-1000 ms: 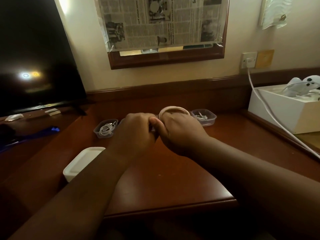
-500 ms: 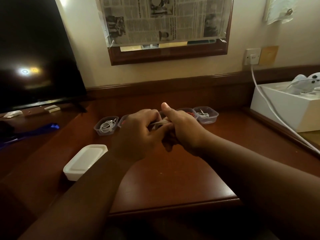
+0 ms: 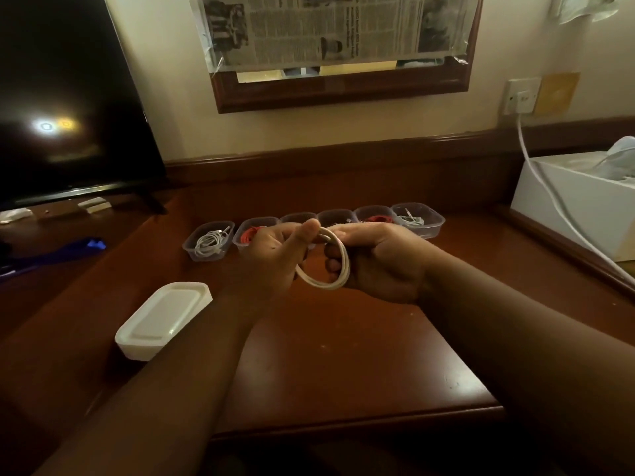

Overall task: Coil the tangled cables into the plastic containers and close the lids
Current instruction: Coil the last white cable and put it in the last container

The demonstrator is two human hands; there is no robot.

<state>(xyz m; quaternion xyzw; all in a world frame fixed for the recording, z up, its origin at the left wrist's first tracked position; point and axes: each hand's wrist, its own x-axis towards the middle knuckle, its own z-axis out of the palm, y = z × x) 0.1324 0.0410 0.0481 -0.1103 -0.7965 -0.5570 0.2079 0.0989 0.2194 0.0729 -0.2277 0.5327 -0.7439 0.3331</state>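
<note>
A white cable [image 3: 338, 274] hangs as a round coil between my two hands, above the middle of the wooden desk [image 3: 343, 365]. My left hand [image 3: 275, 259] pinches the coil's top with thumb and fingers. My right hand [image 3: 381, 262] grips the coil's right side, its fingers curled through the loop. Behind my hands stands a row of several clear plastic containers without lids. The leftmost container [image 3: 208, 240] holds a white cable. The rightmost container [image 3: 417, 219] also holds a white cable. Two others hold red cables [image 3: 378, 219]. A stack of white lids [image 3: 164, 319] lies at the front left.
A dark TV screen [image 3: 68, 97] stands at the left. At the right, a white box [image 3: 577, 204] sits on a raised ledge, and a white power cord [image 3: 563, 214] runs across it from a wall socket [image 3: 520, 96]. The desk's front edge is near.
My hands have turned and come apart slightly, so the white coil now hangs down in full view between them. The view has tilted down, showing the whole row of containers.
</note>
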